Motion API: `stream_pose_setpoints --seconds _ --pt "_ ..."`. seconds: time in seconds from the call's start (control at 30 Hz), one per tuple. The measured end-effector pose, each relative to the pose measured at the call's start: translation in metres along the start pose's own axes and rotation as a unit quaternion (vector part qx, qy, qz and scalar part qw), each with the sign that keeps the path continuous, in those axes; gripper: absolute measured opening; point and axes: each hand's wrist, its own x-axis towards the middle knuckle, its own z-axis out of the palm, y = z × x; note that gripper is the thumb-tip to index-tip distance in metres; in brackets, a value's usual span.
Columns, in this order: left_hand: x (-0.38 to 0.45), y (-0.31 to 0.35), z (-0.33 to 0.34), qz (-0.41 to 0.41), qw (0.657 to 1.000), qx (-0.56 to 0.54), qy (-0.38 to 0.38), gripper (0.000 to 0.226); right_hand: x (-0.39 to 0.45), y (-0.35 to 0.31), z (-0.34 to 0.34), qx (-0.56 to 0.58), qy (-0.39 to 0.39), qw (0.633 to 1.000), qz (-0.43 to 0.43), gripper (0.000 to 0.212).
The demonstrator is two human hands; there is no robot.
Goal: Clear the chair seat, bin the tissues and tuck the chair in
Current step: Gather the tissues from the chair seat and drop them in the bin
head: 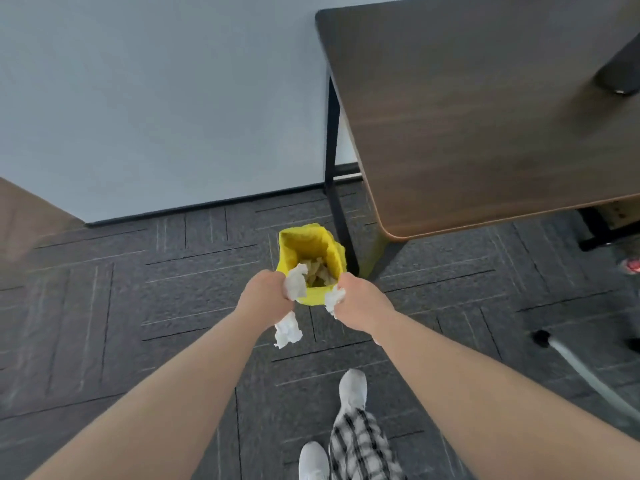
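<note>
Both the left hand (268, 295) and right hand (360, 299), each clenched on tissues (294, 285), flank the bin (311, 244), its mouth at 12 o'clock, about equally near.

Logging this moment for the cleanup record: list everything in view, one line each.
bin: one, yellow liner, on the carpet beside the table leg, crumpled paper already inside
tissues: white crumpled wads, one clutch in each hand, held over the near rim of the bin
table: one, dark wood top, black legs, upper right
dark object: one, on the table's right edge, cut off by the frame
carpet: grey tiles, across the floor
wall: pale grey, behind the bin
left hand: closed on tissues
right hand: closed on tissues
shoes: two, white, bottom centre
</note>
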Motion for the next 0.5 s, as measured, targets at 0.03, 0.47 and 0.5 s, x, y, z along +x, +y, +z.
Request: stream_pose_setpoints --seconds 0.03,0.47,0.5 --pt "0.01 -0.002 0.003 -0.009 1.0 -0.014 0.0 0.012 0.013 -0.002 0.002 0.001 -0.002 1.0 0.005 0.023" --pt "0.167 -0.03 0.059 -0.133 0.973 -0.187 0.012 0.016 0.19 0.015 0.037 0.041 -0.007 0.995 0.089 0.032" --pt "0.176 -0.034 0.068 -0.135 0.972 -0.193 0.004 0.016 0.201 0.017 0.043 0.036 -0.008 0.995 0.094 0.031"
